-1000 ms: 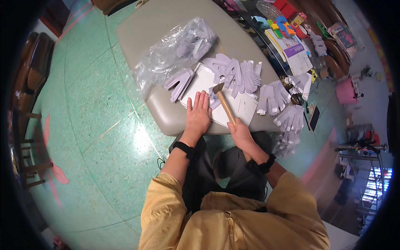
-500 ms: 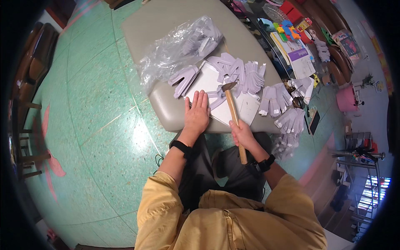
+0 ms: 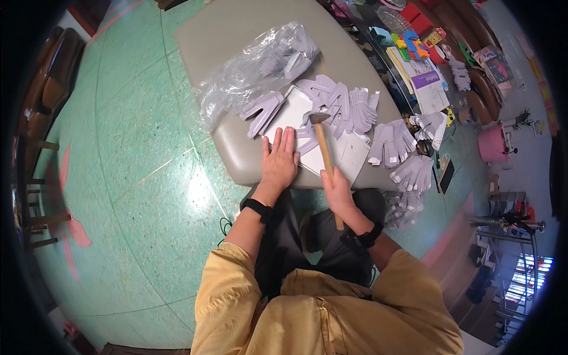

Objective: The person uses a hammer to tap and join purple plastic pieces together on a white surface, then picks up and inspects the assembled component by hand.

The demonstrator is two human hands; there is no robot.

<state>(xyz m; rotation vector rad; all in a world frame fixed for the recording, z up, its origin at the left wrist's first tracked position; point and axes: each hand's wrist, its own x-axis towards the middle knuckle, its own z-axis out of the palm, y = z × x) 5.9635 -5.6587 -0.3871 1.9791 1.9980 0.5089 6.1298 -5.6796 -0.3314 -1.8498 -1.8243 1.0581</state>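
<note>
Clock directions take 12 o'clock as the top of the view.

Left hand [image 3: 279, 163]: palm down and flat, fingers straight and side by side, thumb set apart. It rests at the near-left part of the white board [image 3: 349, 158], beside a lilac strip [image 3: 306, 145].

Right hand [image 3: 338, 192]: fingers wrapped around the wooden handle of the hammer [image 3: 325, 148]. It lies at 4 o'clock from the left hand.

Hammer: the handle runs from the dark head toward 6 o'clock, its end protruding below the right hand. The head is over the lilac pieces on the board; contact cannot be determined.

Positions from the hammer head:
- Pile [image 3: 324, 89] of lilac pieces: 12 o'clock, near.
- Fanned bundle [image 3: 363, 109]: 3 o'clock, near.
- Banded bundles [image 3: 387, 145]: 4 o'clock, at the right edge of the grey bench [image 3: 231, 155].
- Folded pieces [image 3: 263, 113]: 9 o'clock.
- Clear bag [image 3: 242, 77], with lilac pieces inside: 10 o'clock, on the bench.
- Toy bricks [image 3: 411, 45]: 2 o'clock, well apart.
- Pink bin [image 3: 493, 144]: 3 o'clock, well apart.
</note>
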